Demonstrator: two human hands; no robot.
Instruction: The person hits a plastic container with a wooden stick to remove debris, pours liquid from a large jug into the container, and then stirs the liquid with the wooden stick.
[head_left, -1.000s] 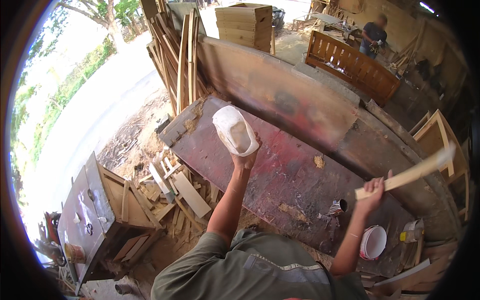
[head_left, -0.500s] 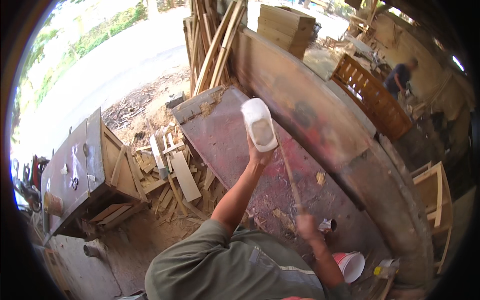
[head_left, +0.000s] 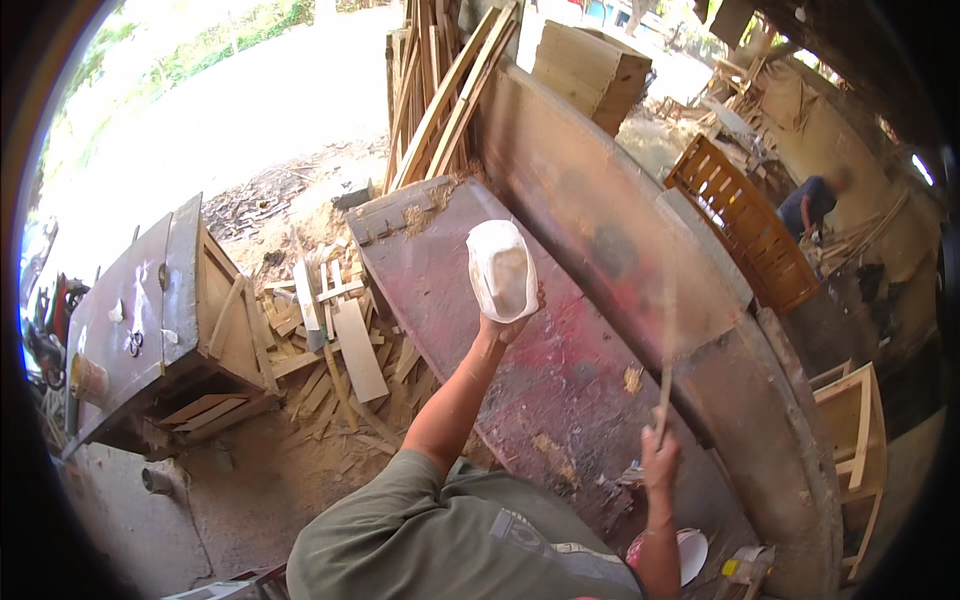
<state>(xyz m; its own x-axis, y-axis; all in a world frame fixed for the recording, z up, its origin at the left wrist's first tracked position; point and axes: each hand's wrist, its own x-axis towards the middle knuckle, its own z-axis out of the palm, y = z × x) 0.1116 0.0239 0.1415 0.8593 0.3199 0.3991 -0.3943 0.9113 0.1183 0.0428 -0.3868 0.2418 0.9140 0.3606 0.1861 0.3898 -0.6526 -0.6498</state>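
Note:
My left hand (head_left: 510, 328) is closed round the lower end of a white plastic container (head_left: 484, 260), held up over the long dark red-stained board. The container's cut-open side shows, with something beige inside; whether it is liquid I cannot tell. Most of my left fingers are behind it. My right hand (head_left: 660, 462), out to the right and lower, grips the near end of a thin wooden stick (head_left: 667, 385). The stick points away from me, apart from the container, its far end smeared by motion.
The stained board (head_left: 575, 365) lies beside a raised brown panel (head_left: 600, 210). A pinkish-white bucket (head_left: 692, 556) is partly behind my right forearm. Wood scraps (head_left: 358, 350) and a worn cabinet (head_left: 165, 300) are at left. Another person (head_left: 805, 208) bends at far right, beside an orange-brown slatted wooden piece (head_left: 745, 225).
My right hand has moved up and to the right, swinging the stick away from the container. The container has shifted slightly left and lower in view, its opening turned more toward me.

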